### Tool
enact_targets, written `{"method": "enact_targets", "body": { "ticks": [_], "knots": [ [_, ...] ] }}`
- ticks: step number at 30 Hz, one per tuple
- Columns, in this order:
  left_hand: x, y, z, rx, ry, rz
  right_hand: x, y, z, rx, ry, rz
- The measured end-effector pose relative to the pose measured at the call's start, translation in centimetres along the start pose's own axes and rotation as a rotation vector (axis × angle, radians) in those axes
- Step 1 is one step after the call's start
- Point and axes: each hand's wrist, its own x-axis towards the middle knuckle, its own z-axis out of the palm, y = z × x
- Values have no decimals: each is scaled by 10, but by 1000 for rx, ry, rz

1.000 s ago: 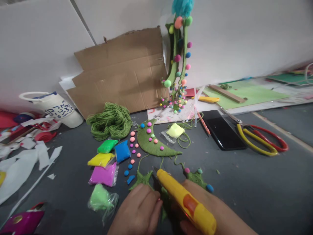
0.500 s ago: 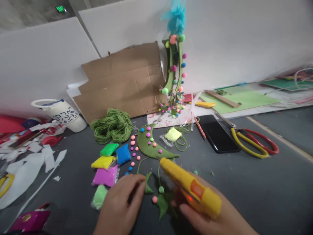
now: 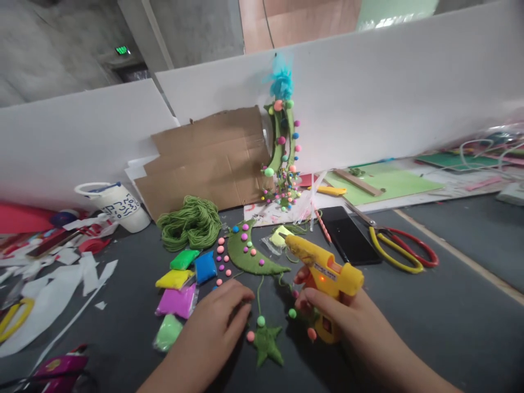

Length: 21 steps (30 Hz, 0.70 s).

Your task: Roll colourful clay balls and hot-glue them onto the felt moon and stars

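On desk point(image 3: 454, 316), green star point(image 3: 268, 345) just right of nearer left hand point(image 3: 221, 312), curled, can't tell if holding; right hand point(image 3: 347, 314) grips glue gun point(image 3: 327, 275), barrel point(image 3: 305, 251) aimed forward-left.

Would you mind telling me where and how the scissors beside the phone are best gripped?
Take the scissors by their red and yellow loops, coming from the near right. The loops lie toward that side while the blades point away to the far left, likely keeping the grip off the edges. The right hand is nearer, but holds the glue gun.
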Motion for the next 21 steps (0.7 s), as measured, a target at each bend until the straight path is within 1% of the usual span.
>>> {"method": "enact_targets", "body": {
  "ticks": [3, 6, 9, 12, 15, 18, 21],
  "knots": [
    [24, 1, 4, 97, 62, 92, 0, 0, 1, -20, -7, -5],
    [50, -1, 13, 168, 105, 121, 0, 0, 2, -77, -26, -10],
    [66, -1, 23, 225, 120, 142, 0, 1, 2, -109, -36, -40],
    [71, -2, 30, 251, 131, 151, 0, 1, 1, -108, -30, -47],
    [72, -5, 34, 221, 145, 151, -2, -1, 2, -111, -32, -31],
    [71, -6, 33, 128, 164, 135, -3, -4, 4, -125, -24, -19],
    [65, -3, 25, -29, 204, 62, -2, -5, 5, -132, -7, -6]
  ]
}}
